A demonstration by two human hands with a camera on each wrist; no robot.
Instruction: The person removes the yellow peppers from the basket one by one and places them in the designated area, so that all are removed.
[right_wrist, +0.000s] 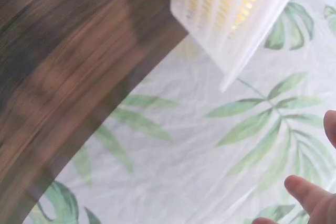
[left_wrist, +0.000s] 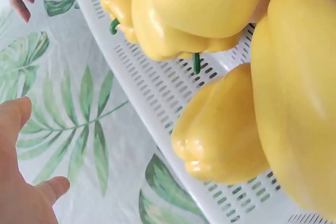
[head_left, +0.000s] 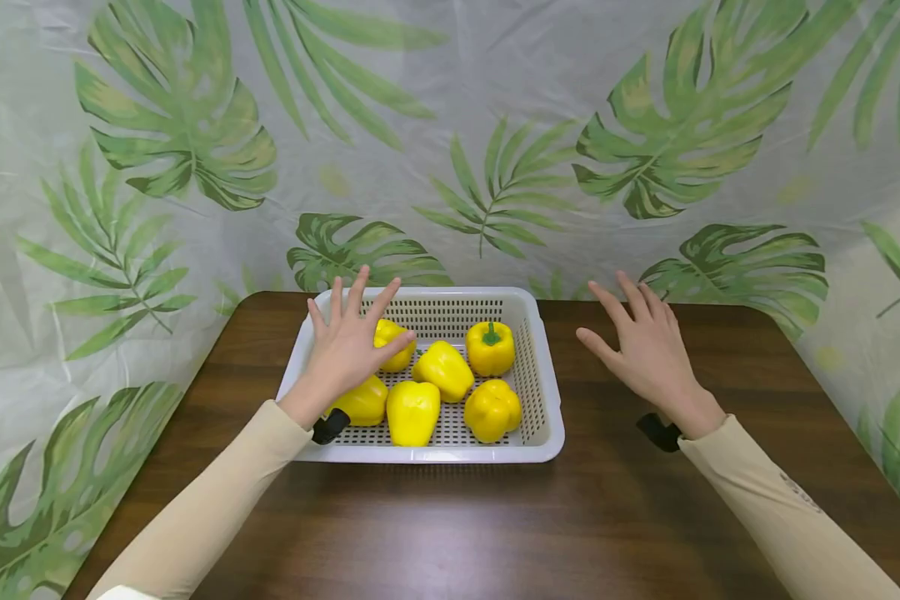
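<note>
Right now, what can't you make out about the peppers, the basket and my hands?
Head view: the left hand partly hides the back-left pepper and front-left pepper.
Left wrist view: its left edge crops that hand.
Right wrist view: the basket wall hides the peppers; only yellow shows through its slots.
Right wrist view: its right edge crops the right hand.

Peppers (head_left: pixel 442 372) yellow; basket (head_left: pixel 427 455) white; table (head_left: pixel 457 525) wood-grained brown; backdrop (head_left: pixel 510 75) whitish, leaf-printed green

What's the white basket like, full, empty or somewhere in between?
The basket is partly filled: the head view shows at least six yellow peppers inside, with bare slotted floor visible between them.
</note>
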